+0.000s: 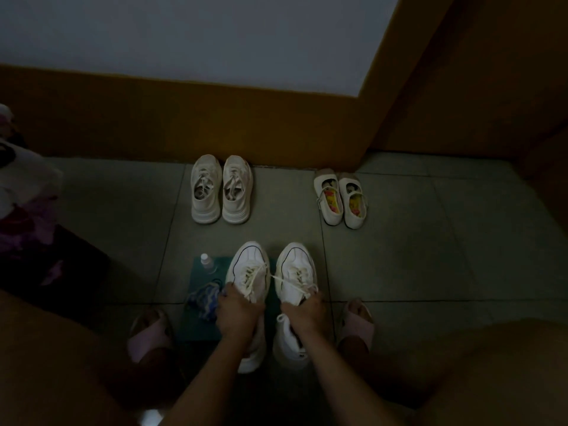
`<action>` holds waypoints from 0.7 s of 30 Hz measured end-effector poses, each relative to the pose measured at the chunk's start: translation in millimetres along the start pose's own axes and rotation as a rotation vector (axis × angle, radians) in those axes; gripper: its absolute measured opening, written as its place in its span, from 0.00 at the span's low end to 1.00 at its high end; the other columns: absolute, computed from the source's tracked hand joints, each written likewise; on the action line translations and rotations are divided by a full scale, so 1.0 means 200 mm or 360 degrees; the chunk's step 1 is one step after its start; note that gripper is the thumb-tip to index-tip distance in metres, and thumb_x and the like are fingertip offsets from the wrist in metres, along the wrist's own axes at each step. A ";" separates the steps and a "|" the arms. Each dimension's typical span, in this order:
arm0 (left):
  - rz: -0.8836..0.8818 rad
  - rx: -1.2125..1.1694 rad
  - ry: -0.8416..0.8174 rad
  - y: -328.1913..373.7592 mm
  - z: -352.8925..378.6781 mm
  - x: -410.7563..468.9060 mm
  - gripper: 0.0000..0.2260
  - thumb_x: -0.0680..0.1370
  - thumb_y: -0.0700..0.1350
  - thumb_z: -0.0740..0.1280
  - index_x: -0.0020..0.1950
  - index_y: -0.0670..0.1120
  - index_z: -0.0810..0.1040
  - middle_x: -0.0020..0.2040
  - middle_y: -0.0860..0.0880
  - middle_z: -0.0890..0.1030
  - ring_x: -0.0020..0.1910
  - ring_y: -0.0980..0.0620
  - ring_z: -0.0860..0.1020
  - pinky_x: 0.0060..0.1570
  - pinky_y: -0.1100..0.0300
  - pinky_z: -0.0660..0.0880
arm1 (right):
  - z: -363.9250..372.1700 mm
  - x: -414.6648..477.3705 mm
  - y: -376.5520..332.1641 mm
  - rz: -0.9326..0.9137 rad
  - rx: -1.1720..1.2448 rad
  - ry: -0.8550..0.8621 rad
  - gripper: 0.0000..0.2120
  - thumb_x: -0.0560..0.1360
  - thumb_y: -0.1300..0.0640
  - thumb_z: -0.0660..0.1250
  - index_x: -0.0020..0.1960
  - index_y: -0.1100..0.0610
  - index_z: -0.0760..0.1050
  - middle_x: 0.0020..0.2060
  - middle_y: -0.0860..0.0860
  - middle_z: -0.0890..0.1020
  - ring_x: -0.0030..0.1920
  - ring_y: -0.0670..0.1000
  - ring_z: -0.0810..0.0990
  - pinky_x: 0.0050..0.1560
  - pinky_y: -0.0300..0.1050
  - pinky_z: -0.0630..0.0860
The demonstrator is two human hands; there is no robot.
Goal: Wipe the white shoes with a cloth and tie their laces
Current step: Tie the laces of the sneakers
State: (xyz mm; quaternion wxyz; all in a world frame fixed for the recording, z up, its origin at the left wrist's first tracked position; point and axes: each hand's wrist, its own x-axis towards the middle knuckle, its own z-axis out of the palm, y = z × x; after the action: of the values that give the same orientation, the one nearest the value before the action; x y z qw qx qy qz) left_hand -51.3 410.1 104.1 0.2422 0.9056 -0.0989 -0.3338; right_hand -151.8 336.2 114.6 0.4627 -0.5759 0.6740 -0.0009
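1. Your left grip [238, 309] clasps the left white sneaker [247, 269] at its laced opening.
2. Your right grip [304, 309] clasps the right white sneaker [293, 272] the same way.
3. A loose lace [276, 277] stretches between the two sneakers.
4. Both sneakers stand side by side on the tiled floor [399, 256], toes away from you.
5. The blue patterned cloth [201, 298] lies on a teal mat [196, 278], just beside your left grip.

Dim, murky frame (wide-angle bowing at edges), soft detail

No readable text or numbers, small dark tag [302, 354] on heel of right white shoe [293, 272] too dim to make out
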 end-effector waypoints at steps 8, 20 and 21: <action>0.0031 -0.0007 0.0191 -0.02 0.02 -0.03 0.34 0.69 0.49 0.73 0.71 0.44 0.62 0.68 0.36 0.65 0.67 0.35 0.63 0.59 0.42 0.68 | -0.06 -0.02 -0.01 -0.0004 -0.0331 0.0135 0.39 0.67 0.49 0.73 0.70 0.63 0.60 0.68 0.59 0.65 0.67 0.60 0.66 0.61 0.49 0.68; 0.0035 -0.0029 0.0069 0.00 0.03 -0.06 0.43 0.67 0.47 0.76 0.74 0.46 0.55 0.69 0.38 0.66 0.62 0.36 0.72 0.55 0.45 0.73 | -0.01 -0.03 -0.01 0.0036 -0.0065 0.0050 0.37 0.68 0.53 0.74 0.69 0.62 0.60 0.65 0.60 0.71 0.64 0.60 0.72 0.57 0.47 0.71; 0.0041 -0.0028 0.0099 -0.01 0.03 -0.06 0.41 0.67 0.47 0.76 0.74 0.46 0.56 0.69 0.38 0.66 0.61 0.36 0.72 0.54 0.45 0.72 | -0.01 -0.03 0.00 0.0041 -0.0052 0.0053 0.35 0.69 0.54 0.73 0.69 0.63 0.60 0.65 0.60 0.72 0.63 0.60 0.73 0.57 0.47 0.71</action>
State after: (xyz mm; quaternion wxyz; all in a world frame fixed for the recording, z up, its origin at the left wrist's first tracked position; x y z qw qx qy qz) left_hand -64.3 413.9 106.6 0.2574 0.9120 -0.1000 -0.3033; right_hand -153.4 338.9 119.9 0.4420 -0.5745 0.6889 0.0065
